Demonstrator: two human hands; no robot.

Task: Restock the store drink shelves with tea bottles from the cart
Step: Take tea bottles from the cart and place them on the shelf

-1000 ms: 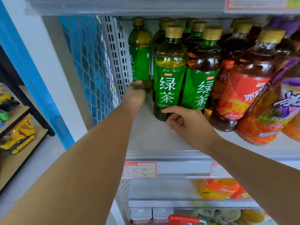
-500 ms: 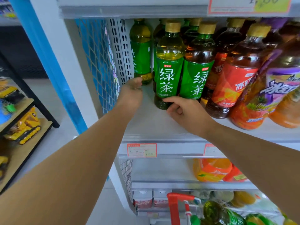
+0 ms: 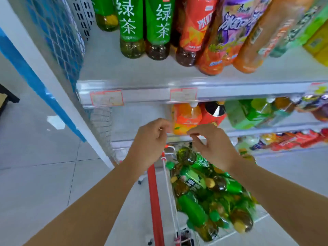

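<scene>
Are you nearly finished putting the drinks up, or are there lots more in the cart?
Some is done: green tea bottles stand upright on the shelf. Right now nothing is in hand; the left hand and right hand hover empty above the cart. Lots is left: a big pile of bottles lies in the cart, so not nearly finished.

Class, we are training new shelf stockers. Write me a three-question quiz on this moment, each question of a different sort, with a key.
1. True or false: the left hand and the right hand hold nothing.
2. Where do the loose green tea bottles lie? A: on the floor. B: in the cart. C: on the top shelf.
3. Fill in: the cart's handle bar is ____.
Key: 1 true; 2 B; 3 red.
</scene>
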